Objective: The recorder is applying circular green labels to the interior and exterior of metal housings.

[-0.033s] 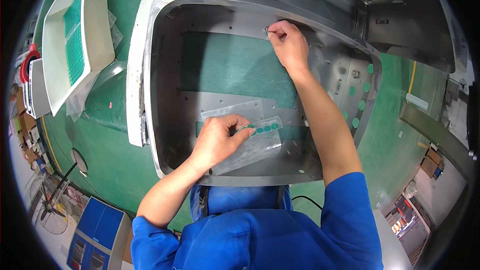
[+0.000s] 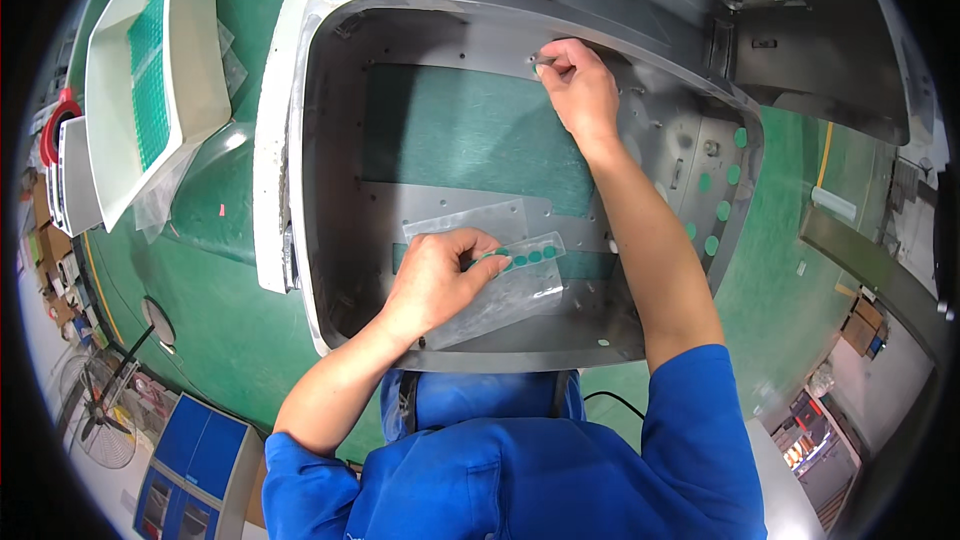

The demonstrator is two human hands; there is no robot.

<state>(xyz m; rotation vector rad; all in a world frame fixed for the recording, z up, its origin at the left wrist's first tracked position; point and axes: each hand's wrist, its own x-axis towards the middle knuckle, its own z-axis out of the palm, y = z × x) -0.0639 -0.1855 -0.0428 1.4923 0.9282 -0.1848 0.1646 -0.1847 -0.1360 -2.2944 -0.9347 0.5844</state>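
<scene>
Left hand (image 2: pixel 440 275) grips a strip of green dots (image 2: pixel 535 256) as right hand (image 2: pixel 583 98) pinches at the far wall of a metal housing (image 2: pixel 335 150)

In the head view, the grey housing fills the centre of the frame, with a large rectangular opening (image 2: pixel 470 140) where green shows. The left hand, just below the centre, is closed, thumb and fingers pinching the clear strip by its left end; round green dots sit in a row along the part that sticks out to the right. Beneath that hand and the strip lies clear plastic film (image 2: pixel 490 312).

The right hand, above and right of the centre, has thumb and fingertips drawn together beside a small hole in the upper wall. A speck of green shows at the fingertips, but whether they hold a dot cannot be told.

More green discs (image 2: pixel 722 211) dot the housing's right side, at the right of the frame. At the upper left stands a white tray (image 2: pixel 190 40) with a green sheet (image 2: pixel 150 90) inside. A fan (image 2: pixel 105 435) and a blue cabinet (image 2: pixel 205 445) stand at the lower left.
</scene>
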